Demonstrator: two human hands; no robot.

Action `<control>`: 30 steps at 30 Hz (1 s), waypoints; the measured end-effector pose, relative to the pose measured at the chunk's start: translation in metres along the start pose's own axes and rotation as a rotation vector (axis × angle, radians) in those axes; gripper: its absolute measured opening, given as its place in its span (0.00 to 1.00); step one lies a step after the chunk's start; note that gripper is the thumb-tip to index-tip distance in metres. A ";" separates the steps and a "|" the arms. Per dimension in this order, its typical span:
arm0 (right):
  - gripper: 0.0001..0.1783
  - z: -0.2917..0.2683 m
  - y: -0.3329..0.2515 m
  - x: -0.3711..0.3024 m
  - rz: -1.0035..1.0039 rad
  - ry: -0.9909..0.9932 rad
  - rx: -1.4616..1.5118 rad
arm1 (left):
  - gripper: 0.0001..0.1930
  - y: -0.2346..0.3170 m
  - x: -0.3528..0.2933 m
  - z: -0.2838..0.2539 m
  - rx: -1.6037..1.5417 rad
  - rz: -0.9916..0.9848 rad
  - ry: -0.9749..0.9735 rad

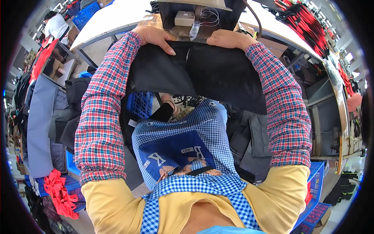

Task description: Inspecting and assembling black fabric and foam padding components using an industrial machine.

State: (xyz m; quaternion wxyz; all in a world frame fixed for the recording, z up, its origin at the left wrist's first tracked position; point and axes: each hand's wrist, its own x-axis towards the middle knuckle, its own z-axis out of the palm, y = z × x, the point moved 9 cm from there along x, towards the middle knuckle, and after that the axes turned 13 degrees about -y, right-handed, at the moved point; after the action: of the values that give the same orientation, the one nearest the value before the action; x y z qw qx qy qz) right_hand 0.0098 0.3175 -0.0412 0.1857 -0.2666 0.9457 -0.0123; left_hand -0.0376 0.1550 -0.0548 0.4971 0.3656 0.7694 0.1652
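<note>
A wide piece of black fabric (163, 72), smooth and leather-like, hangs between my arms at the edge of a wooden work surface. A slit or seam runs down its middle, and its lower edge drapes over my lap. My left hand (156, 38) grips its upper left part, thumb on top and the other fingers mostly hidden. With fingers curled, my right hand (230, 39) holds the upper right edge. Just beyond both hands stands a dark machine housing (167, 19) with a white box (184, 18), thin wires and a clear plastic-wrapped part (194, 31).
White tabletops (113, 19) flank the machine. Dark fabric pieces are piled at my left (70, 113) and right (249, 140). A blue crate (140, 104) sits below the fabric. Red straps (60, 195) hang at lower left. Another person (56, 25) is at far left.
</note>
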 end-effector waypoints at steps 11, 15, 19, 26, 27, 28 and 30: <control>0.16 -0.019 0.004 -0.010 -0.022 0.111 -0.001 | 0.29 0.002 -0.002 -0.024 0.080 0.042 0.078; 0.14 -0.023 0.008 -0.007 0.020 0.115 -0.052 | 0.29 0.006 -0.001 -0.032 0.138 0.039 0.091; 0.17 -0.027 -0.004 -0.006 0.019 0.026 -0.255 | 0.28 0.005 0.001 -0.039 0.128 0.038 0.130; 0.13 -0.031 0.002 -0.011 0.083 0.060 -0.150 | 0.34 0.002 0.010 -0.046 0.127 0.059 0.114; 0.13 -0.034 0.001 -0.013 0.126 0.074 -0.052 | 0.34 -0.006 0.007 -0.054 0.126 0.057 0.120; 0.15 -0.035 0.009 -0.012 0.096 0.047 -0.213 | 0.32 -0.013 -0.007 -0.072 0.455 -0.042 0.269; 0.19 -0.034 0.053 -0.048 0.188 0.142 -0.014 | 0.30 -0.057 -0.045 -0.091 0.517 -0.176 0.407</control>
State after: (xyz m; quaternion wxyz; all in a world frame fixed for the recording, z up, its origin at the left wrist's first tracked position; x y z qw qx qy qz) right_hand 0.0091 0.3851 0.0007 0.1165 -0.1764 0.9774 -0.0071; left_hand -0.1297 0.0938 -0.0197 0.2364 0.3713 0.8979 -0.0092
